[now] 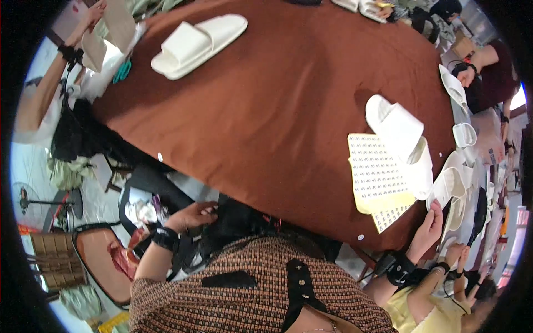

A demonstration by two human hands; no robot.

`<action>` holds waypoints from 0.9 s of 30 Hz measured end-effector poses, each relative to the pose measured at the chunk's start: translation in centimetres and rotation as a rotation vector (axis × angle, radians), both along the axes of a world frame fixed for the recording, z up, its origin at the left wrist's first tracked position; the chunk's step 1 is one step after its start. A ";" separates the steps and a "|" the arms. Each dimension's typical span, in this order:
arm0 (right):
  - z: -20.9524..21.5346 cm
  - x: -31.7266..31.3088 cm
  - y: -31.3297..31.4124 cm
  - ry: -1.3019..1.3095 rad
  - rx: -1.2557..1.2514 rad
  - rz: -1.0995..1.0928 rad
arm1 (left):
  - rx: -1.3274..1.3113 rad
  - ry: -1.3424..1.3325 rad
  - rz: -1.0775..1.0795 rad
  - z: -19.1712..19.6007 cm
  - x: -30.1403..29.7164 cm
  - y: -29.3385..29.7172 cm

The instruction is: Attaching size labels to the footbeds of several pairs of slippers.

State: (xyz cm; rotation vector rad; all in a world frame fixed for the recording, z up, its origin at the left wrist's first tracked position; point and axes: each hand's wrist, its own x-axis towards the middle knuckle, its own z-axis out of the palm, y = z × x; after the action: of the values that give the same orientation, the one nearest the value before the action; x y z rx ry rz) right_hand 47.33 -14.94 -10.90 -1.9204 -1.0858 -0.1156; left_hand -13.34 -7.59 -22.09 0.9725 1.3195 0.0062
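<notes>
White moulded slipper with a broad strap (446,187) is located at the right edge of the table, which is covered in a rust-brown cloth (277,116). My right hand (428,226) is at its near end, fingertips against it; whether they pinch the sole or only rest there, I cannot tell. My left hand (191,217) is over my lap, below the table's near edge, its fingers loosely bent with nothing visible in them. Each wrist carries a black strapped device (401,268).

Obstructions noted: just left of my right hand lie overlapping pale-yellow sheets of small printed stickers (380,172). A second white slipper (401,130) lies across their upper right part, covering some rows. Beyond my right hand, a crowded run of further white slippers (464,135) leaves that side tight. Two loose small white oval stickers (360,237) lie near the cloth's near edge, one left, one right. More white footwear (199,45) sits well apart at the far left; one piece or an overlapped pair, I cannot tell.

Persons adjacent: at left, a co-worker's hand (95,14) holds beige flat pieces (114,28); at right, a dark-red-clad co-worker's hand (466,76) is beside a slipper; at lower right, a yellow-clad co-worker's hands (455,253) are near mine.
</notes>
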 end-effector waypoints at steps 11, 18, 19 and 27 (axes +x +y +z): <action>-0.6 0.2 -0.2 0.014 0.036 0.033 | 0.554 -0.023 -0.261 16.5 1.4 2.4; -0.6 0.0 -0.2 -0.011 0.064 0.041 | 0.832 -0.409 0.526 18.3 0.2 12.2; -0.6 0.0 -0.1 0.000 0.070 0.031 | 0.838 -0.352 0.622 18.0 -0.4 14.4; -0.8 0.1 -0.1 -0.043 0.099 0.045 | 0.775 -0.141 0.817 14.8 -3.5 27.1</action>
State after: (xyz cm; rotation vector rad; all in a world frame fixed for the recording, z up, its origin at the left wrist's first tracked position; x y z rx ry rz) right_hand 47.39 -15.00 -11.75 -1.8108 -1.1309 -0.1833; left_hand -16.85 19.50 -7.34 0.9576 1.5230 1.2618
